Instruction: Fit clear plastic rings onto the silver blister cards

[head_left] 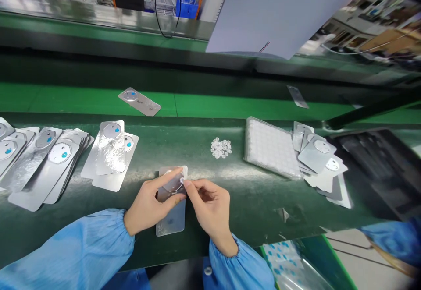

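A silver rectangular plate [171, 224] with a round-cornered window near its top lies on the dark green bench in front of me. My left hand [148, 202] holds it down, forefinger across the top and thumb at the lower right side. Beside it, my right hand [210, 206] pinches a small white plastic piece [182, 180] at the right edge of the window. A loose pile of small clear plastic pieces [221, 148] sits beyond my right hand. Two or three overlapping silver plates [112, 154] lie beyond my left hand.
Stacks of silver plates [42, 167] lie at far left, others [322, 158] at right by a clear-wrapped white tray [272, 147]. A single plate [140, 101] rests on the green belt [197, 104]. A white sheet [279, 14] hangs above; below is a green bin [335, 263].
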A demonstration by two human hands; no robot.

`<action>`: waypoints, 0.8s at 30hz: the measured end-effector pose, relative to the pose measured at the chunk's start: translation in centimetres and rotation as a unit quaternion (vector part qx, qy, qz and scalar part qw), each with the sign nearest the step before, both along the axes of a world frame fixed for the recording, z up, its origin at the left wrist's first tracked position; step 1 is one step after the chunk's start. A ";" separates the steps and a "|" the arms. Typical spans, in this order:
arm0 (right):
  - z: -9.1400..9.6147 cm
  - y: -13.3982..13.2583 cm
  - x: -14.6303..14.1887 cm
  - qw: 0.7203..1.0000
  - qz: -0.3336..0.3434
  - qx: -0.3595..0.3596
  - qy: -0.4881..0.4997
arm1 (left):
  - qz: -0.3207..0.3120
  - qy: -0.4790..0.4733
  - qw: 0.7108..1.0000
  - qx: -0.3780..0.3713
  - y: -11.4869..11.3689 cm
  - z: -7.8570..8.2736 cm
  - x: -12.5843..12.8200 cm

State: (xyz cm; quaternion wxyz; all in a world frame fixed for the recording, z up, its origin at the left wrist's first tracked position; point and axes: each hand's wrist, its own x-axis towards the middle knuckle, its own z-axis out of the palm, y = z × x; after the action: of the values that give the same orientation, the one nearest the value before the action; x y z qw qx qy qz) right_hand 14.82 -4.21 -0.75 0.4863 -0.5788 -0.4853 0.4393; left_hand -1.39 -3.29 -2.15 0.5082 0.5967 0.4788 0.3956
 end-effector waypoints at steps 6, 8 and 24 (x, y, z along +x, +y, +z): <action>-0.4 -0.3 0.3 0.994 0.045 -0.060 0.083 | 0.044 -0.023 0.999 0.004 -0.1 -0.2 0.2; -0.7 -0.4 0.6 0.990 0.056 -0.080 0.097 | 0.039 -0.031 0.999 0.009 -0.1 -0.2 0.2; 0.9 0.7 2.6 0.983 0.165 -0.083 -0.023 | -0.002 -0.038 0.999 0.022 0.0 -0.3 0.0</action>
State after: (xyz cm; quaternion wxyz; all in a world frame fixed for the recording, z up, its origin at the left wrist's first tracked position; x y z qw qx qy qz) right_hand 17.41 -3.49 0.11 0.3460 -0.5394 -0.5471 0.5386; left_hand -1.36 -3.29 -2.40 0.5139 0.5929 0.4491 0.4275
